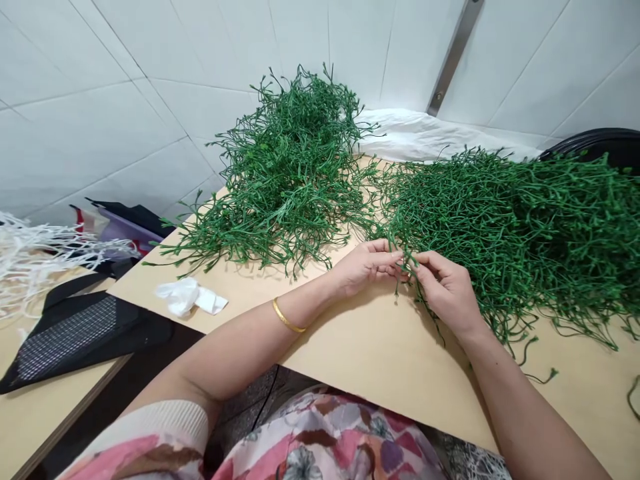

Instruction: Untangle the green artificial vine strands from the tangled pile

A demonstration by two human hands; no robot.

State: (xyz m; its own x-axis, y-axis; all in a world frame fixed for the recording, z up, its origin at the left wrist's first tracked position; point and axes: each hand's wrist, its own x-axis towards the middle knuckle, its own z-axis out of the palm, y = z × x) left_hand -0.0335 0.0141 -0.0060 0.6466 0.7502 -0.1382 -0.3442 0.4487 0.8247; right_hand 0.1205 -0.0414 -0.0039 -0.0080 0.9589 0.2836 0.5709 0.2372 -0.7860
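1. One floral garment (320,447) is seen at the near edge, below the tabletop (350,347).
2. A gold bangle (289,317) is worn on the left forearm, which is laid across the near edge of the board.
3. Green strands (406,259) are held between both hands, low over the tabletop and just in front of the right-hand heap; how many are held cannot be told.
4. By the left hand (367,268), the strands are pinched between thumb and fingertips, the other fingers being curled.
5. By the right hand (447,290), they are gripped at thumb and forefinger, fingertips brought close to those of the left.
6. A crumpled white tissue (187,295) is noted near the tabletop's left edge.
7. Farther left, a black mesh piece (70,337) and white strands (45,257) are placed on another surface.
8. Beyond the hands, green strands are piled in two heaps: a left heap (300,160), raised against the wall, and a right heap (500,220), spread lower.
9. Behind them, white sheeting (415,130) is bunched along the tiled wall (225,40), on which a metal strip (453,60) is seen.
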